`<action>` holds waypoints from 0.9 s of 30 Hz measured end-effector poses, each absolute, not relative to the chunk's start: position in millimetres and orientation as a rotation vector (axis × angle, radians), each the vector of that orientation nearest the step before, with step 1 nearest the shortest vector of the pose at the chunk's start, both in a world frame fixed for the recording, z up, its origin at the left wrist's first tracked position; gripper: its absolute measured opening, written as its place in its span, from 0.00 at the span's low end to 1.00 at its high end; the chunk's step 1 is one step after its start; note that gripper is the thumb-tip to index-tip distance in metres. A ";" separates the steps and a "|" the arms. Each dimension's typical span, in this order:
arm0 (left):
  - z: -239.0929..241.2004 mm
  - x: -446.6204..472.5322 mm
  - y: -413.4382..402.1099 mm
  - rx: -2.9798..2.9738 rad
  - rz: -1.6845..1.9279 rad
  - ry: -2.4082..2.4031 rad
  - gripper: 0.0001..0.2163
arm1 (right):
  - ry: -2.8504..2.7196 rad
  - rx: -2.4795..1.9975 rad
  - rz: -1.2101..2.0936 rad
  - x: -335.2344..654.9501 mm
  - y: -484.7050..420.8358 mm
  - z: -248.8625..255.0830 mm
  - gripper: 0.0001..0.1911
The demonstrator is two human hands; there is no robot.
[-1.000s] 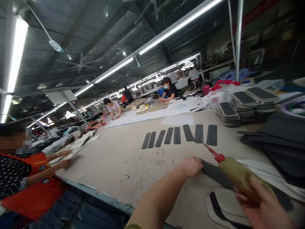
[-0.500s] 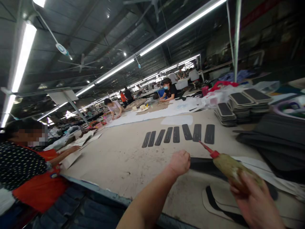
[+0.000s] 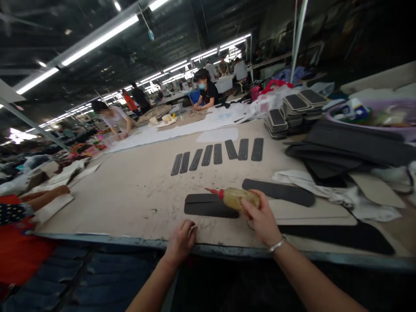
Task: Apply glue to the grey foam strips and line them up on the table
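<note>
Bottle (image 3: 238, 199) in right grip (image 3: 264, 219), just above dark panel (image 3: 208, 209).

On the beige-topped bench (image 3: 113, 195), a dark grey oblong flat panel (image 3: 208, 209) lies beyond the left hand (image 3: 182, 238), partly behind the yellowish red-tipped bottle (image 3: 238, 197) in the right hand (image 3: 262, 219). Farther back, eight small dark rectangular pads (image 3: 217, 154) form a row; to their right, pale-edged dark pad stacks (image 3: 292, 119), then a purple oval basin (image 3: 373, 128) behind black flat sheets (image 3: 351, 143).
</note>
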State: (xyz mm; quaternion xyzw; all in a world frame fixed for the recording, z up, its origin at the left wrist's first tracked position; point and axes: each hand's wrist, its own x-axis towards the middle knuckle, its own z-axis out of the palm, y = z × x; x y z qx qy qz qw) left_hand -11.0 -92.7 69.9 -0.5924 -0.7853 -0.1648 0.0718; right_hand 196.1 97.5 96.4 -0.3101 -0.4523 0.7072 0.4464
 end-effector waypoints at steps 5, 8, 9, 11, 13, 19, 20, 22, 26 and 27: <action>58.4 -62.8 -95.8 -1.699 -0.572 -2.208 0.12 | -1.258 -0.812 1.715 186.5 90.4 88.0 0.27; 57.6 -85.0 -77.2 -1.720 -0.513 -2.243 0.13 | -1.275 -0.831 1.664 183.0 94.1 83.6 0.27; 57.9 -88.1 -69.2 -1.749 -0.486 -2.266 0.13 | -1.279 -0.836 1.647 182.0 95.5 82.4 0.27; 59.3 -87.2 -55.6 -1.798 -0.441 -2.304 0.13 | -1.287 -0.847 1.628 181.1 97.5 81.0 0.27; 63.0 -78.1 -50.7 -1.801 -0.409 -2.330 0.11 | -1.299 -0.869 1.617 181.8 97.9 80.9 0.28; 68.9 -31.4 -85.5 -1.718 -0.390 -2.505 0.08 | -1.352 -0.963 1.588 185.6 102.2 76.2 0.29; 66.8 -25.8 -91.6 -1.698 -0.427 -2.524 0.08 | -1.371 -0.962 1.578 184.7 103.3 74.7 0.29; 63.0 -18.3 -101.4 -1.680 -0.535 -2.521 0.09 | -1.429 -0.938 1.545 183.4 102.0 74.1 0.28; 60.0 -18.5 -112.8 -1.813 -0.712 -2.378 0.10 | -1.586 -0.833 1.464 186.1 85.4 80.4 0.26; 58.5 -21.8 -113.8 -1.858 -0.734 -2.326 0.10 | -1.647 -0.798 1.432 186.9 80.6 81.8 0.25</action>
